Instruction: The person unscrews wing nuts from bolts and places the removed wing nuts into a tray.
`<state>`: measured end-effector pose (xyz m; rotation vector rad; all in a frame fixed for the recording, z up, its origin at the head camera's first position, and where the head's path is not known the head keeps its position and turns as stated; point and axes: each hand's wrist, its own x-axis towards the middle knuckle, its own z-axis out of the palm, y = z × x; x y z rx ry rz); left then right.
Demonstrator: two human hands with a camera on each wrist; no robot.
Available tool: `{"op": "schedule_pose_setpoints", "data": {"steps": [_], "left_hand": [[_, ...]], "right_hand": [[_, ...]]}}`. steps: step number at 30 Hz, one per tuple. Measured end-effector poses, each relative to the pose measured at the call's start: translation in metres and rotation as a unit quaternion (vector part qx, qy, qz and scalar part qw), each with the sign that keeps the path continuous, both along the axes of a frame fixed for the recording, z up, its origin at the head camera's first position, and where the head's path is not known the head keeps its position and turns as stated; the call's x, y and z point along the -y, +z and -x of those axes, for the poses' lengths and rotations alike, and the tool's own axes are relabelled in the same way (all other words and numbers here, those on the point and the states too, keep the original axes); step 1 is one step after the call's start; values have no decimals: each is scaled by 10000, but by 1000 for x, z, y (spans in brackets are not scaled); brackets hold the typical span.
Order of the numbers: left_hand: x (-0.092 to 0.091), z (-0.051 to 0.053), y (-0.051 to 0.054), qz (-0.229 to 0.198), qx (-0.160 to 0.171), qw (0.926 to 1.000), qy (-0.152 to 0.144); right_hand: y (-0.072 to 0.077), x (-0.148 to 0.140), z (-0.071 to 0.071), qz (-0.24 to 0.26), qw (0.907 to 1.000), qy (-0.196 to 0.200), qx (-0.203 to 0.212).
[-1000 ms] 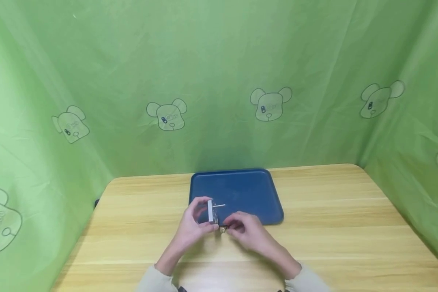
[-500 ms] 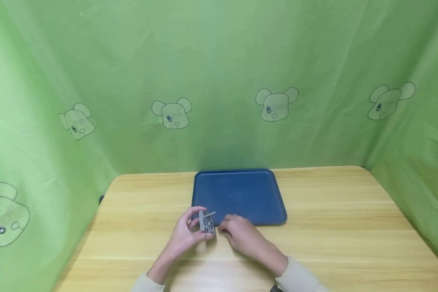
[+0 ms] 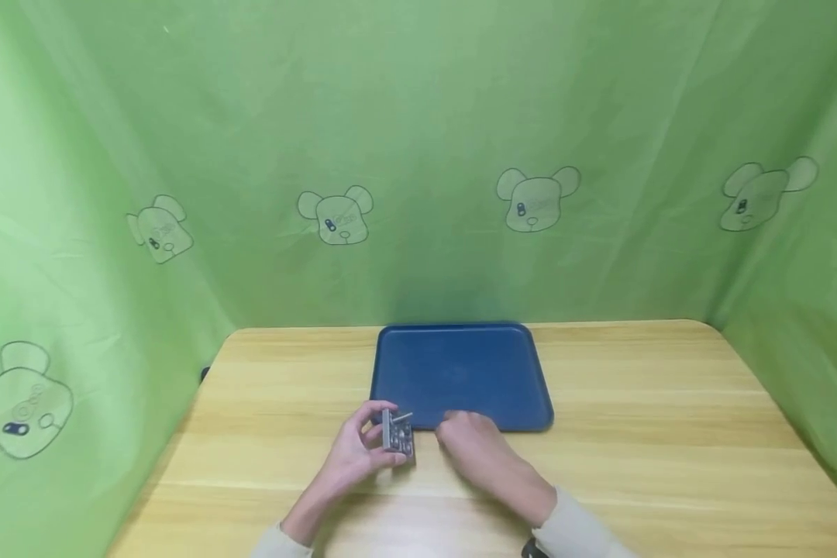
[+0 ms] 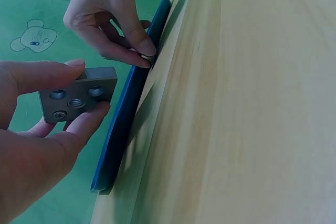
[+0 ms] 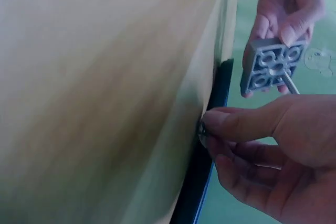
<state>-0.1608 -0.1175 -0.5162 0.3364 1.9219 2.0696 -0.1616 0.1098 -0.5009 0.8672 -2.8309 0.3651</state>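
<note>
My left hand (image 3: 352, 453) grips a small grey metal block (image 3: 399, 435) by its edges, thumb below and fingers above. One face of the block has round holes, as the left wrist view shows. Its other face is ribbed with round bosses, and a thin metal pin (image 5: 291, 83) sticks out from it. My right hand (image 3: 476, 446) is beside it at the tray's front edge. In the right wrist view, thumb and fingertips pinch a small shiny metal piece (image 5: 201, 134), mostly hidden by the fingers. The two hands are apart.
A blue tray (image 3: 460, 372) lies at the back middle of the wooden table (image 3: 635, 434). Green curtains (image 3: 418, 256) with printed bear heads enclose the table at the back and sides. A dark object (image 3: 204, 373) shows at the left table edge.
My left hand has lowered and tilted the block, so more of its ribbed face shows. My right hand has turned, and its fingers now cover the small metal piece visible earlier.
</note>
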Motion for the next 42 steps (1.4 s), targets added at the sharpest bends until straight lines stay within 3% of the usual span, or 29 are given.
{"op": "schedule_pose_setpoints", "data": {"steps": [7,13,22,30,35,42], "left_hand": [[-11,-1,-3,-17,133,9995,-276],[-24,-5,-10,181,-13,9986,-498],[-52,-3,-13,359,-196,9958,-823],[-63,1,-12,698,-315,9944,-725],[-61,2,-11,1449,-789,9843,-631],[-59,-1,-5,2498,-1407,9568,-483]], "right_hand": [[21,-29,6,832,9954,-289,379],[28,-43,21,1340,9884,-503,508],[26,-39,63,1110,9898,-717,530],[18,-34,90,883,9904,-798,696],[15,-32,98,762,9914,-800,702],[10,-31,105,672,9929,-716,678]]}}
